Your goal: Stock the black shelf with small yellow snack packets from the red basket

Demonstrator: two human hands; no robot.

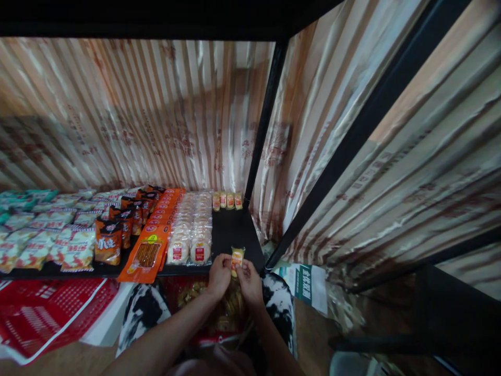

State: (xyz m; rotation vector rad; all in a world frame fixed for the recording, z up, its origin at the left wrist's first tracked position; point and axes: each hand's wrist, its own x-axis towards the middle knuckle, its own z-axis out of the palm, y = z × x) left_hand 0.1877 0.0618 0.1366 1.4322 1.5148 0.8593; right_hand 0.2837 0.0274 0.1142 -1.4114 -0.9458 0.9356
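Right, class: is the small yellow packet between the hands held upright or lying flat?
Upright: left hand and right hand pinch the yellow packet low down, its top standing above them at the shelf edge.

The shelf is black. On it, an orange-yellow packet at the front edge, orange packs and white crackers with red labels; behind it a beige-and-brown striped curtain; below it a red-and-white bag and black-and-white blotched cloth
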